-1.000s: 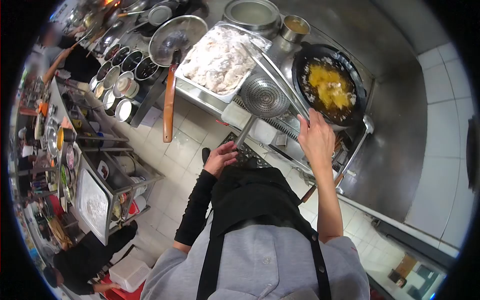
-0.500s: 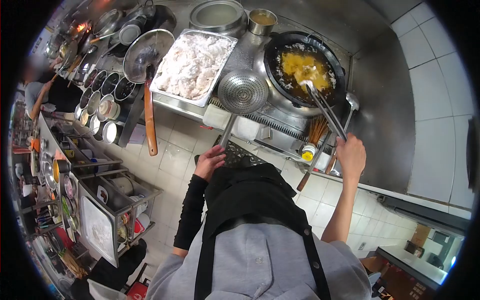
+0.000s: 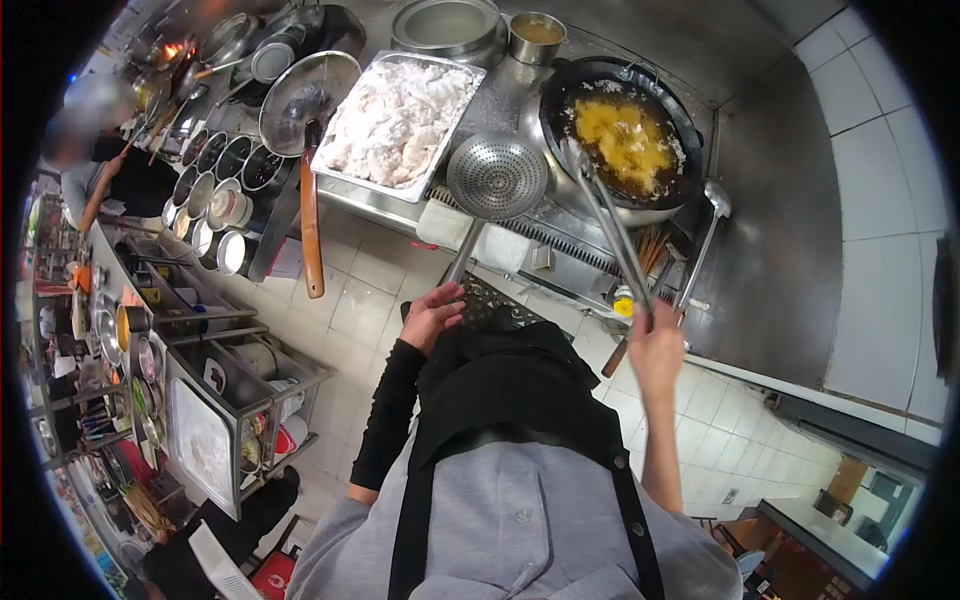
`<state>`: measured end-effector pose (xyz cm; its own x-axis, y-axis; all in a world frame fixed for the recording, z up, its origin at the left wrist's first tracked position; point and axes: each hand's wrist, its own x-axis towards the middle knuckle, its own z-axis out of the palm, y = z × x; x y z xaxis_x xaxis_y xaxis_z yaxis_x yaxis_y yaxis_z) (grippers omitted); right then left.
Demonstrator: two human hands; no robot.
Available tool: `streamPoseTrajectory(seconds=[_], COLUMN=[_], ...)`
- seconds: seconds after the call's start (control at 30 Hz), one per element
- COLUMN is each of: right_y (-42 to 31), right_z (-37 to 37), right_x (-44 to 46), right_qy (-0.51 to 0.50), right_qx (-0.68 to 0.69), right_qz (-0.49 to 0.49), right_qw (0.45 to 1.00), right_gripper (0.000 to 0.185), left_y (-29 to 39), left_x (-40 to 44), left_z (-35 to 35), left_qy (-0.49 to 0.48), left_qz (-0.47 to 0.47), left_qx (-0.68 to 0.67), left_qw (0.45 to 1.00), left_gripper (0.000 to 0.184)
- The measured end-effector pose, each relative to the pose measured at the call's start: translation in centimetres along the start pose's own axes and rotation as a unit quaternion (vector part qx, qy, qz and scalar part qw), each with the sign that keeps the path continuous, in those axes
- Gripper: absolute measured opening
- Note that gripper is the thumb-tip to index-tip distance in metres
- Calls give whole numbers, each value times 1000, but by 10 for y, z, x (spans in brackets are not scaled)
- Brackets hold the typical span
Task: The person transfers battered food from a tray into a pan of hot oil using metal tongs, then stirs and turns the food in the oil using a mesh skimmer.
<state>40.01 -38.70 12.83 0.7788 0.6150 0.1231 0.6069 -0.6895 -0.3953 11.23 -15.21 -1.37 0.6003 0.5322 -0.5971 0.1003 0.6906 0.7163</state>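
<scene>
My left hand (image 3: 433, 318) is closed around the handle end of a perforated metal skimmer (image 3: 497, 176), whose round head lies level beside the wok. My right hand (image 3: 657, 345) grips long metal tongs (image 3: 613, 225); their tips are at the near left rim of the wok. Inside the black wok (image 3: 690, 170), yellow batter pieces (image 3: 625, 140) bubble in dark oil. A rectangular metal tray (image 3: 322, 170) left of the skimmer holds white floured pieces (image 3: 390, 120).
A wire strainer with a wooden handle (image 3: 312, 240) juts over the counter's front. A ladle (image 3: 718, 198) lies right of the wok. Behind are a large pot (image 3: 445, 28) and a small metal pot (image 3: 537, 38). A co-worker (image 3: 90, 175) stands at the far left.
My right hand and the tongs first swung right with the tips over the wok, then came back left to its near rim. The left hand still holds the skimmer.
</scene>
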Motion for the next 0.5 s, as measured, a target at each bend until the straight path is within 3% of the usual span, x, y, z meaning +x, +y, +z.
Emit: streamPoseTrajectory(seconds=[0.13, 0.3, 0.33, 0.5], right_y=[69, 54, 56, 83], right_z=[121, 115, 118, 150], right_x=[-48, -46, -49, -53], right_qy=[-79, -151, -117, -152], right_qx=[-48, -53, -32, -73], right_qz=[50, 103, 82, 61], right_qw=[994, 982, 989, 984], right_gripper=[35, 36, 36, 35], left_y=[5, 6, 8, 14], left_x=[-6, -6, -5, -5], left_z=[6, 4, 6, 12], left_qy=[-2, -20, -24, -23], left_qz=[-6, 1, 6, 1], left_qx=[-21, 14, 13, 16], left_qw=[1000, 1000, 1000, 1000], left_gripper=[54, 55, 55, 57])
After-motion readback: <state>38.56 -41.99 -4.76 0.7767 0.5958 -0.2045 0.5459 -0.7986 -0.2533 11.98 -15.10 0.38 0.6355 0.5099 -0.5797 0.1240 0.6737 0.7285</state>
